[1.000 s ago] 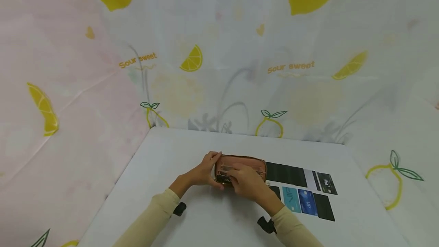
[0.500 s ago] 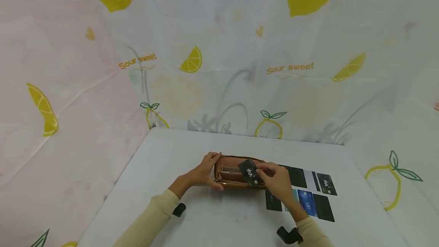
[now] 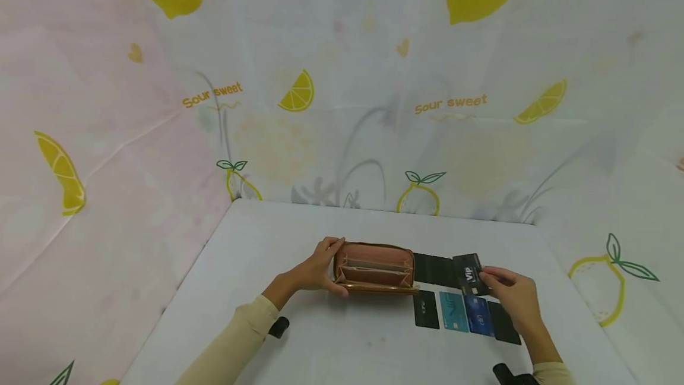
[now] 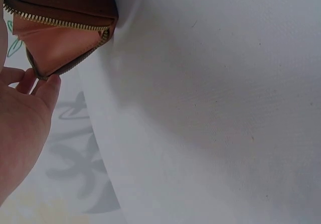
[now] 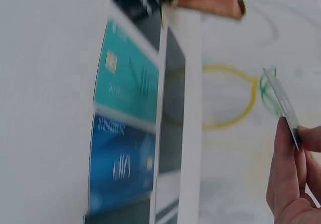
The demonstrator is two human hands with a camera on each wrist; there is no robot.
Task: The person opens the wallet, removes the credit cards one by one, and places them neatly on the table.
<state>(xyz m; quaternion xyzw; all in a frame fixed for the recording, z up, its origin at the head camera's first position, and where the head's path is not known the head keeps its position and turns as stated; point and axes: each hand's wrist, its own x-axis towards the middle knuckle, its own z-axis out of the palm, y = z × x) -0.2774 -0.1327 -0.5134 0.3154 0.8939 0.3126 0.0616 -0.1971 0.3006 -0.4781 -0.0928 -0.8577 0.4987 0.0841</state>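
Observation:
A brown zip-around wallet [image 3: 374, 251] sits unzipped on the white table, its pink lining and inner dividers showing. My left hand [image 3: 316, 266] grips its left end; in the left wrist view the fingertips [image 4: 49, 86] hold the zipper edge [image 4: 65, 25]. Off to the right, my right hand [image 3: 515, 296] pinches a black VIP card [image 3: 466, 272] between thumb and fingers. That card is over the back row of cards and hides part of it. Seen by the right wrist camera, the held card [image 5: 282, 103] is nearly edge-on, raised above the table.
Right of the wallet, dark cards [image 3: 435, 269] form a back row. In front lie a black card [image 3: 426, 309], a teal card [image 3: 453, 312], a blue VIP card [image 3: 478, 317] and another dark card [image 3: 501, 319]. A lemon-print backdrop [image 3: 342, 135] stands behind the table [image 3: 299, 349].
My right hand has drawn the black VIP card out of the wallet and carried it right, over the back row of cards. The left hand has kept its grip on the wallet.

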